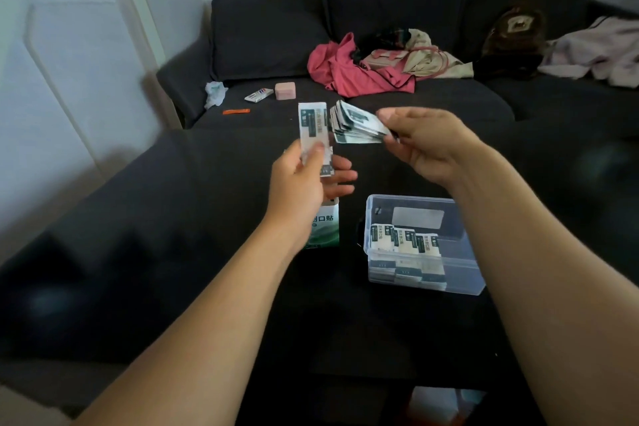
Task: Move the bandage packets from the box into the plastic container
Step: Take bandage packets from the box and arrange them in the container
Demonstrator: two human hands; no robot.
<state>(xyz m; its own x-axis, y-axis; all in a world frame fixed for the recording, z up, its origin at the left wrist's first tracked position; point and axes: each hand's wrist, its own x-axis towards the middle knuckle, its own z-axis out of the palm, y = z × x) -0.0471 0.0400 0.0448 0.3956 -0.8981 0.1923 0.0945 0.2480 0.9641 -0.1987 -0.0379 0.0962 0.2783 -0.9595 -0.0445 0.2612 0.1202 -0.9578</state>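
At mid-frame the left hand [311,180] pinched one bandage packet [313,130]; the right hand [423,145] gripped a fanned stack [356,124]. Best squared up, then lowered flat into the plastic container [460,273] at lower right, beside the box [325,228].

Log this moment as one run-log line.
left hand: holds packet | right hand: holds packet stack | container: partly filled

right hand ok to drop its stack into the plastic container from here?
Probably yes. The right hand pinches the stack of packets above and behind the plastic container, which is open-topped, with free room right of the packets already inside. Nothing lies between.
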